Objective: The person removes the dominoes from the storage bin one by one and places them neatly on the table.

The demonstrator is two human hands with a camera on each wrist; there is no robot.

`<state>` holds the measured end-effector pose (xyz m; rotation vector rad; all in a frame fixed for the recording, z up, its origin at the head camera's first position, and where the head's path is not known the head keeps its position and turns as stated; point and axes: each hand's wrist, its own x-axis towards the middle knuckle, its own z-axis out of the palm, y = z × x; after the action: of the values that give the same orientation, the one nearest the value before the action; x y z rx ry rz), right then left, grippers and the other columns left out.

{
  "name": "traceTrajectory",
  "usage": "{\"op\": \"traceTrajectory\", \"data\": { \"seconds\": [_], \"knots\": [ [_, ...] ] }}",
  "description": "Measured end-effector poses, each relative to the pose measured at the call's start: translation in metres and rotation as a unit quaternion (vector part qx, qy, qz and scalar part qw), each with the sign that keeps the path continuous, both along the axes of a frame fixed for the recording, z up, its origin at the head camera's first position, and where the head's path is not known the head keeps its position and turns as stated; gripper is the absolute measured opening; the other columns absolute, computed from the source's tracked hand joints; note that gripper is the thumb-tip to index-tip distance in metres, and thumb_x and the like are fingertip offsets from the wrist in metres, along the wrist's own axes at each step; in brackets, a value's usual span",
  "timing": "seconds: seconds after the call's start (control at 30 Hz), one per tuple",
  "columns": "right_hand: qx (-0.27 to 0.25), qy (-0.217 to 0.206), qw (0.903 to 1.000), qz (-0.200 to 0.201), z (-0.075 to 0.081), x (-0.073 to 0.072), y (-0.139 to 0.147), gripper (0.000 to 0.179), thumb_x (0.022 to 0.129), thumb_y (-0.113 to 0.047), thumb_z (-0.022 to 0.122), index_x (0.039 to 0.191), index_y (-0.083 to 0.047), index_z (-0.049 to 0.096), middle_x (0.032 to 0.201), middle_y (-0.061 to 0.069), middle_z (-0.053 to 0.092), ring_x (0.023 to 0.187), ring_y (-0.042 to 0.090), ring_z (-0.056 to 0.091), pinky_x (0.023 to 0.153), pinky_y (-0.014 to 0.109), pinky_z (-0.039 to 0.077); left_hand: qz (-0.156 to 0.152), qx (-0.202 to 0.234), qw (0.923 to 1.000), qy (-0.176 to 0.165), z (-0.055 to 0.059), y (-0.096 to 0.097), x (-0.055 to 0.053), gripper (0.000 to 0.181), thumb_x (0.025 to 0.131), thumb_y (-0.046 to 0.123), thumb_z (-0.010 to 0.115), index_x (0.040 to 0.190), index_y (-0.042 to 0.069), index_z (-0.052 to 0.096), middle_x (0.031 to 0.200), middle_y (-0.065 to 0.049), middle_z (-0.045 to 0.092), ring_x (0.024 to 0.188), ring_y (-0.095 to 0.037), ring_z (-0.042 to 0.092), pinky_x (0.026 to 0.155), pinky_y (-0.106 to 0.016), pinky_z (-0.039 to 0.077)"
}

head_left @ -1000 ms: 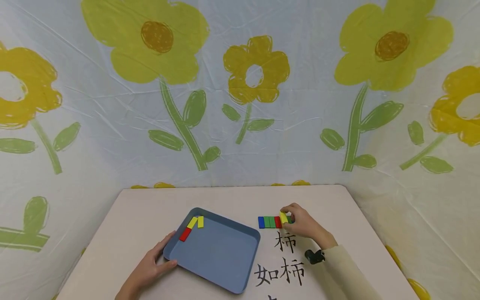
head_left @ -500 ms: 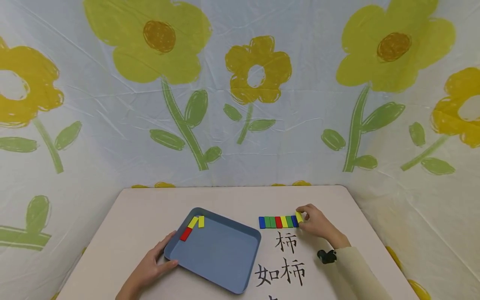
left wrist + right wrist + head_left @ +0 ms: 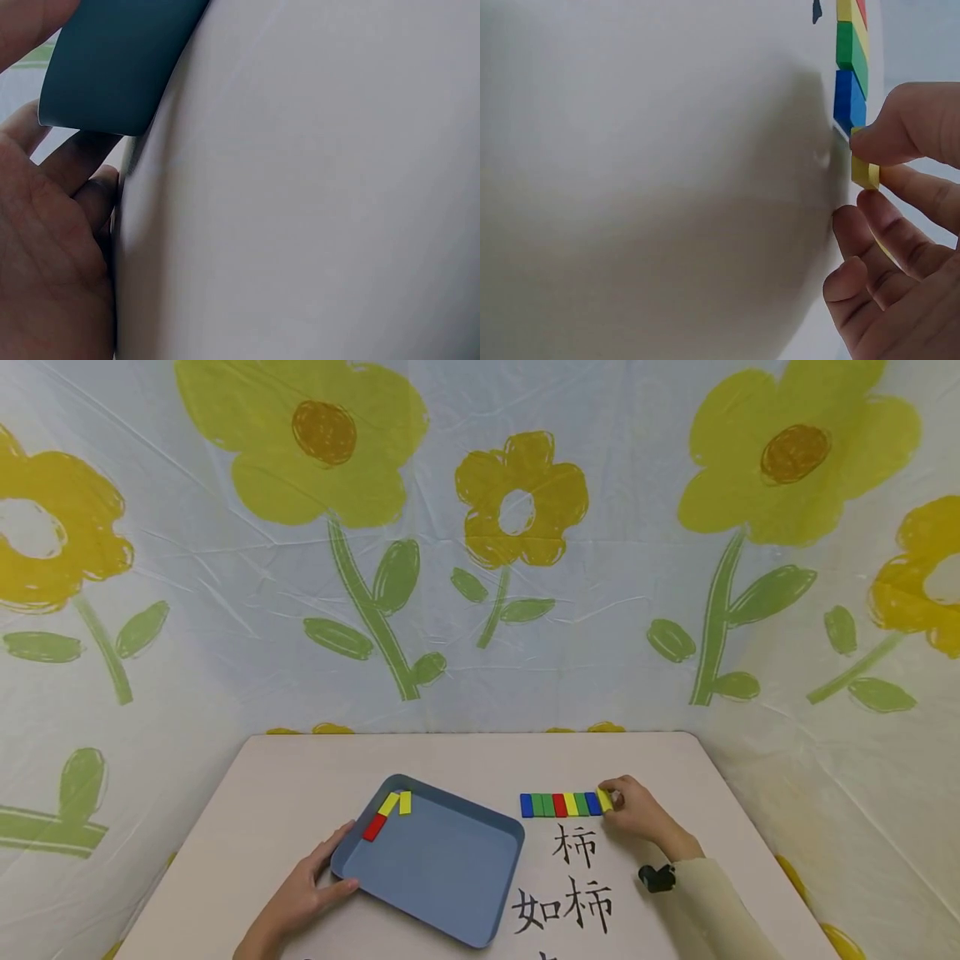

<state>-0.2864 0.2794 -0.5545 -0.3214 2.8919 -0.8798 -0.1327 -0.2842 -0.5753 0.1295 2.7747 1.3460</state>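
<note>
My right hand (image 3: 639, 810) pinches a yellow domino-like block (image 3: 864, 171) between thumb and fingers at the right end of a row of coloured blocks. Beside it in the row stands a blue block (image 3: 845, 97), then a green block (image 3: 848, 49). In the right wrist view the yellow block sits slightly out of line with the blue one. My left hand (image 3: 303, 893) holds the near left corner of a blue-grey tray (image 3: 431, 920), thumb on the near side and fingers along the left side. The tray's wall (image 3: 112, 67) shows between thumb and fingers in the left wrist view.
Inside the tray, two yellow blocks (image 3: 405, 802) and a red block (image 3: 374, 827) lie near its far left corner. Black written characters (image 3: 576, 847) mark the white table (image 3: 300, 777) in front of the row. A flower-printed cloth (image 3: 600, 677) surrounds the table.
My right hand first set a yellow block beside the red one, then moved right to the row's end with another yellow block, now lowered beside the blue one. The left hand stays at the tray.
</note>
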Motion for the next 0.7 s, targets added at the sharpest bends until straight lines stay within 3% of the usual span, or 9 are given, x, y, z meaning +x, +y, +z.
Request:
{"op": "traceTrajectory", "data": {
  "seconds": [0.13,0.23,0.7],
  "knots": [
    [0.001,0.005,1.0,0.007,-0.0039,-0.0013,0.0008,0.048,0.078,-0.004,0.075,0.125,0.003,0.066,0.112,0.016,0.06,0.088,0.022,0.053,0.072,0.032,0.047,-0.003,0.01,0.9999,0.007,-0.0006,-0.0005,0.0003,0.08,0.09,0.035,0.079,0.16,0.031,0.038,0.164,-0.01,0.041,0.142,0.009,0.024,0.114,-0.012,0.027],
    [0.002,0.012,0.9998,0.014,-0.0057,-0.0016,0.0006,0.046,0.079,-0.003,0.074,0.124,0.003,0.067,0.112,0.016,0.06,0.087,0.022,0.052,0.071,0.031,0.046,-0.009,0.021,0.9996,0.014,-0.0013,-0.0009,-0.0001,0.08,0.091,0.034,0.079,0.16,0.031,0.038,0.164,-0.01,0.04,0.135,0.022,0.019,0.111,-0.006,0.023],
    [0.002,0.009,0.9999,0.011,-0.0107,-0.0038,0.0001,0.048,0.078,-0.002,0.073,0.125,0.003,0.067,0.114,0.017,0.059,0.086,0.021,0.051,0.068,0.03,0.043,-0.012,0.02,0.9995,0.023,-0.003,-0.0011,-0.0002,0.081,0.091,0.032,0.078,0.16,0.028,0.038,0.165,-0.012,0.039,0.132,0.027,0.016,0.108,-0.001,0.017]
  ]
}}
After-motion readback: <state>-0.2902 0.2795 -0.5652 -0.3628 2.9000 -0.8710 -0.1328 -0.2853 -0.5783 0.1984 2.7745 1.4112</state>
